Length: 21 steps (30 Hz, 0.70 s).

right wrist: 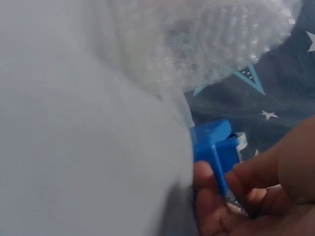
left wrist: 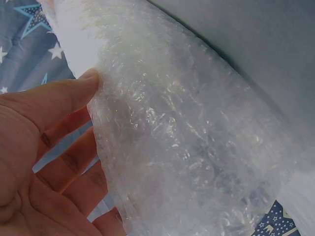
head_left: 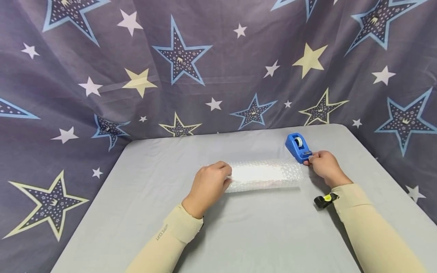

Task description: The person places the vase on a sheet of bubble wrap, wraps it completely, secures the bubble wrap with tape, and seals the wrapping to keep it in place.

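A long bundle in clear bubble wrap (head_left: 263, 174) lies crosswise on the grey-covered table, something pale inside it. My left hand (head_left: 211, 184) holds its left end. In the left wrist view, the thumb (left wrist: 91, 76) lies on the near edge of the bubble wrap (left wrist: 162, 123) and the other fingers reach behind it. Just beyond the bundle's right end stands a blue tape dispenser (head_left: 296, 147) with a roll of tape in it. My right hand (head_left: 324, 167) pinches the dispenser's front end, seen in the right wrist view as a blue edge (right wrist: 216, 147) between the fingertips.
A grey cloth covers the table (head_left: 256, 231). Behind and at both sides hangs a dark curtain (head_left: 218, 68) with star prints. A small black device with a yellow label (head_left: 326, 200) sits at the right wrist.
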Motion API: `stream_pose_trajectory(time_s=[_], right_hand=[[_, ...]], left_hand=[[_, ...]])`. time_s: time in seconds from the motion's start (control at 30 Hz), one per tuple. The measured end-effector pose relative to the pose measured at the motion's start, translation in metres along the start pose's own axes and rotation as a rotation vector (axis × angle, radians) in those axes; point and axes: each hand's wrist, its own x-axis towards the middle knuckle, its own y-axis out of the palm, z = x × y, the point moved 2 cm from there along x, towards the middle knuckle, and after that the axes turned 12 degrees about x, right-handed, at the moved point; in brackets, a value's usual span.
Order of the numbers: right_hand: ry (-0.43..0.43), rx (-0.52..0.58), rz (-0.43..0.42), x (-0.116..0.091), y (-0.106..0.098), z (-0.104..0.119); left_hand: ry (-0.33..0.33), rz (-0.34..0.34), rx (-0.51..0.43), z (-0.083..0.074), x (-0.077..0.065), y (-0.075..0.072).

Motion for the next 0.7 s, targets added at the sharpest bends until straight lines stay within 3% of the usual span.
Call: stream_pose_trajectory(time_s=[0.1, 0.33, 0.53, 0.7], right_hand=[[-0.014, 0.02, -0.03, -0.002, -0.003, 0.005], [-0.07, 0.05, -0.193, -0.007, -0.008, 0.017], [-0.096, 0.08, -0.24, -0.01, -0.005, 0.027], [-0.194, 0.083, -0.225, -0.02, 0.002, 0.044]], left_hand=[[-0.003, 0.008, -0.003, -0.001, 0.001, -0.001], [-0.004, 0.005, -0.009, 0.0, 0.002, -0.002], [-0.001, 0.013, -0.006, 0.0, 0.002, -0.001], [-0.002, 0.015, -0.007, -0.001, 0.001, -0.001]])
